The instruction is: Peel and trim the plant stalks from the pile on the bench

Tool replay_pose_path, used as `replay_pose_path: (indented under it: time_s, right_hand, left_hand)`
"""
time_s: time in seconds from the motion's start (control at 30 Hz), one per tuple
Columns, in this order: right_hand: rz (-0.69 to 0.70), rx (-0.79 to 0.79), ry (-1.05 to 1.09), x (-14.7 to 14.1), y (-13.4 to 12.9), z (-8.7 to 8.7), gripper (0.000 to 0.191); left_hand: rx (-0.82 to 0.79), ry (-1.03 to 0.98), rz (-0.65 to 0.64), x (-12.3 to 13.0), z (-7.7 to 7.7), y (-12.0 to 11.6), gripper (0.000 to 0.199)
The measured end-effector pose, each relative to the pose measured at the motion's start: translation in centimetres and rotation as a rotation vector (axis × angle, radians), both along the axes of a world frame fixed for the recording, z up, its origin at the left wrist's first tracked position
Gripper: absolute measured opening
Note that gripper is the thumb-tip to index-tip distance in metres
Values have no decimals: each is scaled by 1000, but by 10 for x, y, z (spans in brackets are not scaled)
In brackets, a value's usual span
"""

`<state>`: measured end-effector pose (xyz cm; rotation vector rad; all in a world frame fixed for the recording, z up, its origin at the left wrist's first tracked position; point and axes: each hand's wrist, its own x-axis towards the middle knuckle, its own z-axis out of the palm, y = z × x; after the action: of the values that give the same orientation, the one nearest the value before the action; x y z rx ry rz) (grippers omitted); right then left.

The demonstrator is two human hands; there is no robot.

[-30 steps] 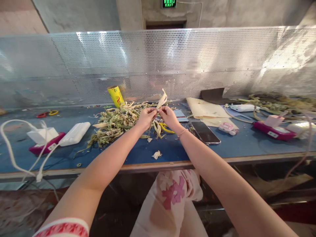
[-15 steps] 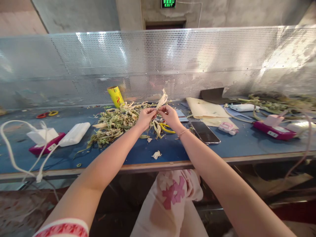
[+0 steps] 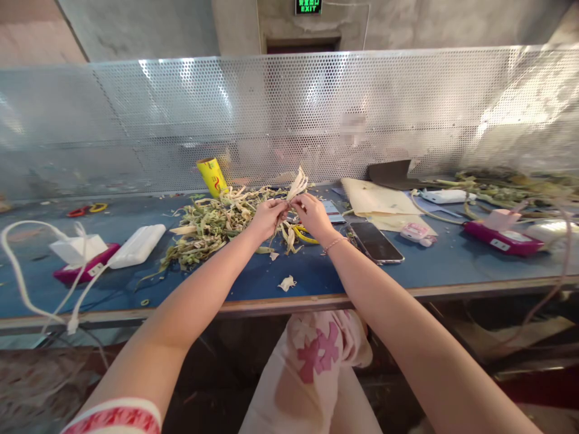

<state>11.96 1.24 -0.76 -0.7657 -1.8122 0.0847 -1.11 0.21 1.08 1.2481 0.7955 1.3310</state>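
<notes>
My left hand (image 3: 269, 217) and my right hand (image 3: 308, 212) meet above the desk, fingertips pinched together. Between them stands a pale dried flower (image 3: 297, 184), its cream, petal-like strips fanning upward; the fingers cover its lower end. Both hands are closed on this base. Left of and behind my left hand spreads a heap of dried greenish plant scraps (image 3: 205, 226). Yellow-handled scissors (image 3: 306, 236) lie partly hidden under my right hand. A pale scrap (image 3: 286, 283) rests on the blue desktop (image 3: 257, 280) nearer to me.
A phone (image 3: 376, 242) and pink earphone case (image 3: 417, 232) lie right of my hands, before beige paper (image 3: 384, 202). A yellow tube (image 3: 212, 177) leans behind the heap. Corded purple power strips (image 3: 85, 265) sit at both sides. A perforated metal screen (image 3: 289, 120) borders the back.
The pale strips have dipped slightly and look a little more fanned out. My right fingers have shifted slightly at the base; both hands keep their hold.
</notes>
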Motion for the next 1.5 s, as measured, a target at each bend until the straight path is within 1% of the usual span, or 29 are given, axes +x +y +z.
replay_pose_path:
  time_s: [0.17, 0.3, 0.4, 0.57, 0.7, 0.9, 1.07, 1.23, 1.4, 1.5]
  right_hand:
    - [-47, 32, -72, -1, 3, -2, 13]
    - [-76, 66, -120, -2, 4, -4, 16]
    - [-84, 85, -159, -3, 3, -3, 17]
    - [-98, 93, -166, -4, 1, -2, 16]
    - [-103, 73, -120, -5, 3, -5, 15]
    - [-72, -27, -49, -4, 6, -8, 13]
    - [-63, 2, -18, -6, 2, -4, 12]
    - [-29, -3, 55, -9, -4, -1, 9]
    - [-30, -101, 161, -11, -5, 1, 5]
    - [-45, -174, 233, -12, -3, 1, 3]
  left_hand:
    - [-33, -37, -23, 0, 1, 0, 8]
    - [-25, -84, -58, -2, -1, 2, 12]
    - [3, -66, -62, -3, -3, 4, 15]
    - [31, -42, -58, -3, -5, 6, 13]
    - [27, -57, -55, -3, -5, 6, 13]
    - [-14, -57, -23, -2, -4, 5, 12]
    - [-10, -70, -48, -3, -5, 6, 11]
    - [-13, -61, -33, -3, -6, 6, 11]
    - [63, 29, -15, -4, -7, 7, 16]
    - [142, 127, 32, -3, -7, 5, 18]
